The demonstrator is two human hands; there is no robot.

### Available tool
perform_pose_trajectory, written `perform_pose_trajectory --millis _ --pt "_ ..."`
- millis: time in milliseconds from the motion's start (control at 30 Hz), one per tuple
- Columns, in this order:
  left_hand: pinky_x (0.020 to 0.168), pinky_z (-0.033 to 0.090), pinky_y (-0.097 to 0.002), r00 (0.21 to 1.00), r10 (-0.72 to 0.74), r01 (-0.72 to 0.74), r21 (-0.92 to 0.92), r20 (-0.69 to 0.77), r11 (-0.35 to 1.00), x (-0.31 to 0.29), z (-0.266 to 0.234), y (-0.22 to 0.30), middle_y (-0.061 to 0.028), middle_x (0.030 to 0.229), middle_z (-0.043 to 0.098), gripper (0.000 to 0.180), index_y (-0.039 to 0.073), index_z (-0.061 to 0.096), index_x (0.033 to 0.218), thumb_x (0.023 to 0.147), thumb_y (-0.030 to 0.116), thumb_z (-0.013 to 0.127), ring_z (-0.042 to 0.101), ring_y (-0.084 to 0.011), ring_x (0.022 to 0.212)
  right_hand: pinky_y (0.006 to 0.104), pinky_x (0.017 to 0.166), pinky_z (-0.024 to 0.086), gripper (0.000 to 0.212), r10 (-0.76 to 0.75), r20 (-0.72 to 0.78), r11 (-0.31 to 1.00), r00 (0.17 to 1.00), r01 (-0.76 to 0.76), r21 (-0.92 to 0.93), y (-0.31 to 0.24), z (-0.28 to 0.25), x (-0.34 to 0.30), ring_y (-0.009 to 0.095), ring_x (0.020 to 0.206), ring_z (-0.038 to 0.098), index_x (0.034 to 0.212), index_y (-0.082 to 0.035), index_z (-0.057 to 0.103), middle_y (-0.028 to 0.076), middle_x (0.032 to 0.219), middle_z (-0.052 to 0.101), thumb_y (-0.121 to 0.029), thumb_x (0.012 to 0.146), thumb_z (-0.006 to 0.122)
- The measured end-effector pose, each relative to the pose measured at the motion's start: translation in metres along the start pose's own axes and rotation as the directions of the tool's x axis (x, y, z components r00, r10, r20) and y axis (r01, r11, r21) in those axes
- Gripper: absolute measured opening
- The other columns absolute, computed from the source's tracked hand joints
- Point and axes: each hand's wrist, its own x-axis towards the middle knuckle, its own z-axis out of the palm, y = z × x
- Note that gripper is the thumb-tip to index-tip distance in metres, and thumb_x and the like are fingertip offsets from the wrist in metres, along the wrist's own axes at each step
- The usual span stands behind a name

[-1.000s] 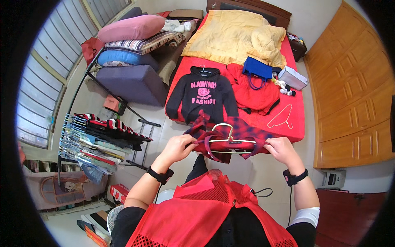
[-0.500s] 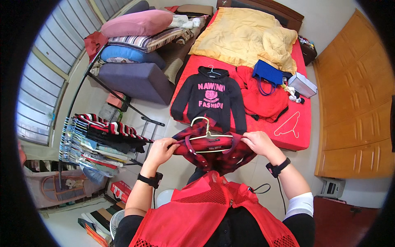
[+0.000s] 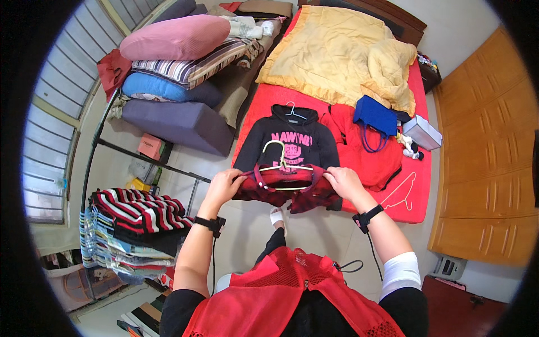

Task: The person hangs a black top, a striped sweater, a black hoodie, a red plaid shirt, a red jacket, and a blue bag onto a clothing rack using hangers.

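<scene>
A red-and-black plaid shirt [image 3: 314,197] hangs on a pale yellow-green hanger [image 3: 284,164], its hook pointing up. My left hand [image 3: 225,186] is closed on the left shoulder of the shirt. Gripping the opposite shoulder, my right hand [image 3: 345,183] keeps the collar area stretched between the two. Beyond the shirt, a black hoodie [image 3: 261,137] with pink print lies on the bed, a light blue hanger [image 3: 293,114] in its neck. The plaid shirt covers the hoodie's lower part from view.
On the red bed [image 3: 393,208] lie a red garment [image 3: 377,167], a blue bag [image 3: 375,115], a white box [image 3: 423,132], a loose cream hanger [image 3: 400,192] and a yellow quilt [image 3: 331,50]. A rack of hung clothes [image 3: 140,210] stands at left; wooden cabinets [image 3: 483,157] line the right.
Both hands have carried the plaid shirt forward, so it overlaps the hoodie more. The view has shifted, and a foot in a white slipper now shows below the shirt.
</scene>
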Motion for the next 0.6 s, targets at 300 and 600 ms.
perform_pose_trajectory --millis 300,600 --pt "0.080 0.053 -0.0472 1.000 -0.021 0.022 0.028 -0.006 0.999 0.171 0.044 -0.049 -0.0228 0.096 0.071 0.026 0.001 0.074 0.098 0.094 0.026 0.068 0.068 -0.0424 0.094 0.0525 0.081 0.052 0.019 0.084 -0.247 0.994 0.965 -0.065 0.086 0.094 0.029 0.133 0.043 0.091 0.066 0.094 -0.001 0.065 0.023 0.090 0.067 -0.021 0.096 0.064" --pt "0.086 0.054 -0.0481 0.997 -0.043 0.052 0.135 -0.068 0.989 0.281 0.127 -0.115 -0.0213 0.102 0.072 0.033 0.000 0.073 0.101 0.096 0.033 0.066 0.068 -0.0401 0.099 0.0498 0.089 0.050 0.017 0.142 -0.283 0.989 0.949 -0.147 0.006 0.187 0.098 0.222 0.038 0.100 0.064 0.107 -0.004 0.066 0.017 0.100 0.069 -0.013 0.093 0.063"
